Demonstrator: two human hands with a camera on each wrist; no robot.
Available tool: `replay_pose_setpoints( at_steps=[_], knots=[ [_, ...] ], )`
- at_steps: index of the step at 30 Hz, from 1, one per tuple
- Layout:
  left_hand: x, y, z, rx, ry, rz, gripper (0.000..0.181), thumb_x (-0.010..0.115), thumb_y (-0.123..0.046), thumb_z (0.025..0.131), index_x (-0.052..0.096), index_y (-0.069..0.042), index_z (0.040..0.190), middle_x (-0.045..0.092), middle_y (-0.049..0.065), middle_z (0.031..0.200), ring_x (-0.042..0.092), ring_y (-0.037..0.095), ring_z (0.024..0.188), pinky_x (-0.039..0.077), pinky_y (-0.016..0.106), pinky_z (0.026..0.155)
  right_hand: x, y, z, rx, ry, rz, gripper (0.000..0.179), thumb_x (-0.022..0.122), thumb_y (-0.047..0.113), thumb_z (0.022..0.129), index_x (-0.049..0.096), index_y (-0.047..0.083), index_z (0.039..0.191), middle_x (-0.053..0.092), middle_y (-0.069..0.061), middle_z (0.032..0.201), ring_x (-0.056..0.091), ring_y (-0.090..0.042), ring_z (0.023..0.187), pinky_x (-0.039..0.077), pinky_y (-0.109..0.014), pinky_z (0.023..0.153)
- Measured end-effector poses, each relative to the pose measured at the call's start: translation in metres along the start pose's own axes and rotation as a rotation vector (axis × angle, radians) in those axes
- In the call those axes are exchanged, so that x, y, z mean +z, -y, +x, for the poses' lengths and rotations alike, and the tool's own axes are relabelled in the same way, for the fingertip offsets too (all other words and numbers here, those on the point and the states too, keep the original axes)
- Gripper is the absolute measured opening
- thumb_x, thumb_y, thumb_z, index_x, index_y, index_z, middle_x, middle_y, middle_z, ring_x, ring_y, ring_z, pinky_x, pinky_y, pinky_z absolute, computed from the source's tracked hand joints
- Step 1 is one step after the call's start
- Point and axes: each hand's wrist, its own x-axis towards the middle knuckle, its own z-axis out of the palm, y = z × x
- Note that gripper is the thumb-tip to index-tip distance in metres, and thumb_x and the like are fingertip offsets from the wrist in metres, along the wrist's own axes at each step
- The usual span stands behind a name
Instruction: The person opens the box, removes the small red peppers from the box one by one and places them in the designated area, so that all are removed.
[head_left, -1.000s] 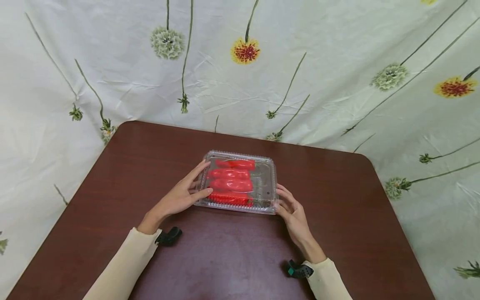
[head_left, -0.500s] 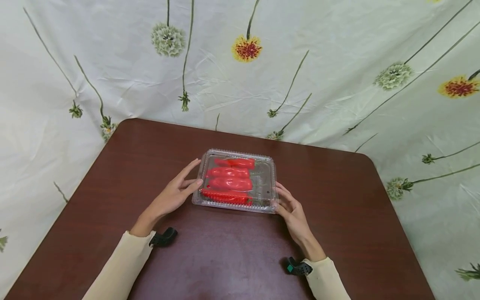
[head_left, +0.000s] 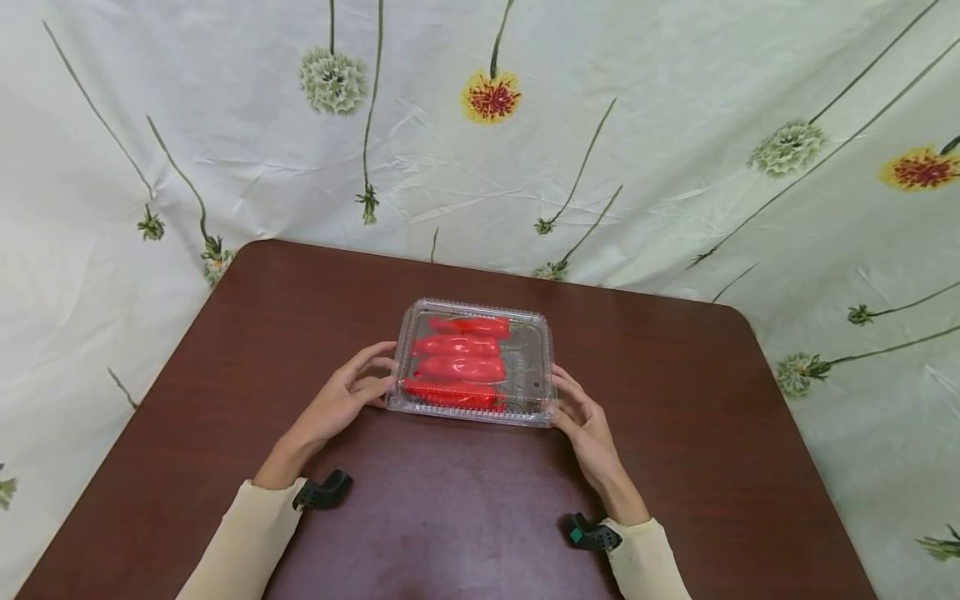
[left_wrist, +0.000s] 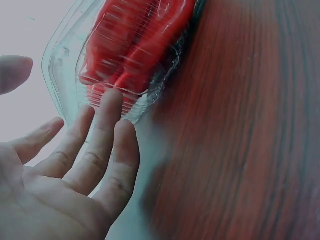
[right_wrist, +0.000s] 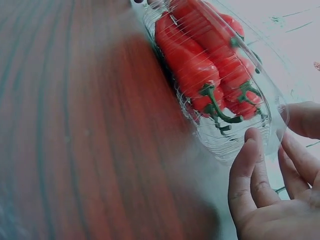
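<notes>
A clear plastic clamshell box (head_left: 528, 358) of long red peppers (head_left: 461, 368) lies on the brown table, slightly askew. Through the plastic, green stems (right_wrist: 215, 102) show at the peppers' right ends. My left hand (head_left: 341, 400) is at the box's left side; in the left wrist view its fingers (left_wrist: 107, 115) reach the ridged end wall while the thumb stands apart from the plastic. At the opposite end my right hand (head_left: 588, 429) holds the near right corner, its thumb at the rim and its fingers against the lower side.
The dark brown table (head_left: 675, 417) has rounded far corners. Behind it hangs a white cloth (head_left: 420, 167) printed with flowers. Each wrist wears a black band (head_left: 322, 490) below a cream sleeve (head_left: 251, 533).
My left hand has drawn back leftward from the top of the box, then lowered to its left side. The right hand and the box stay in place.
</notes>
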Motion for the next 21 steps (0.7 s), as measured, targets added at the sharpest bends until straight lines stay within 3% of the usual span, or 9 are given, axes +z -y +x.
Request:
replay_pose_setpoints(
  at_steps=[5,11,15,18,21],
  knots=[
    [-0.0008,0.0033,0.0009,-0.032,0.006,-0.079,0.057,0.056,-0.020,0.102,0.034,-0.012,0.154,0.053,0.009,0.122,0.061,0.010,0.094,0.056,0.028,0.081,-0.0010,-0.0001,0.0000,-0.012,0.011,0.005,0.049,0.065,0.002,0.094,0.051,-0.005,0.140,0.041,0.000,0.156,0.064,-0.010,0.096,0.053,-0.021,0.073],
    [-0.0024,0.0054,0.0012,-0.034,0.066,-0.324,0.054,0.050,-0.009,0.103,0.031,-0.008,0.153,0.053,0.001,0.115,0.058,0.011,0.092,0.054,0.027,0.081,-0.0004,-0.0002,0.0004,-0.014,0.014,0.005,0.049,0.065,0.002,0.094,0.050,-0.005,0.140,0.040,-0.001,0.157,0.064,-0.009,0.096,0.052,-0.020,0.074],
    [-0.0014,0.0065,0.0024,-0.063,0.113,-0.451,0.057,0.049,-0.006,0.102,0.027,-0.011,0.154,0.053,0.000,0.115,0.058,0.012,0.096,0.052,0.029,0.082,0.0004,-0.0001,-0.0003,0.002,-0.001,0.013,0.049,0.064,0.001,0.094,0.050,-0.005,0.141,0.039,-0.002,0.157,0.064,-0.008,0.095,0.052,-0.020,0.074],
    [-0.0022,0.0068,0.0017,-0.079,0.160,-0.491,0.060,0.049,-0.003,0.100,0.026,-0.016,0.155,0.054,0.000,0.117,0.060,0.014,0.099,0.053,0.032,0.085,0.0014,-0.0004,-0.0004,0.005,0.003,0.036,0.051,0.064,-0.001,0.093,0.048,-0.007,0.141,0.037,-0.003,0.158,0.064,-0.008,0.094,0.051,-0.019,0.075],
    [-0.0046,0.0088,0.0002,-0.047,0.223,-0.480,0.066,0.046,0.002,0.097,0.024,-0.018,0.156,0.055,0.001,0.115,0.061,0.015,0.095,0.054,0.034,0.085,0.0022,-0.0007,-0.0002,0.004,0.016,0.062,0.052,0.064,-0.002,0.093,0.046,-0.008,0.142,0.034,-0.005,0.159,0.064,-0.008,0.095,0.052,-0.019,0.077]
  ],
)
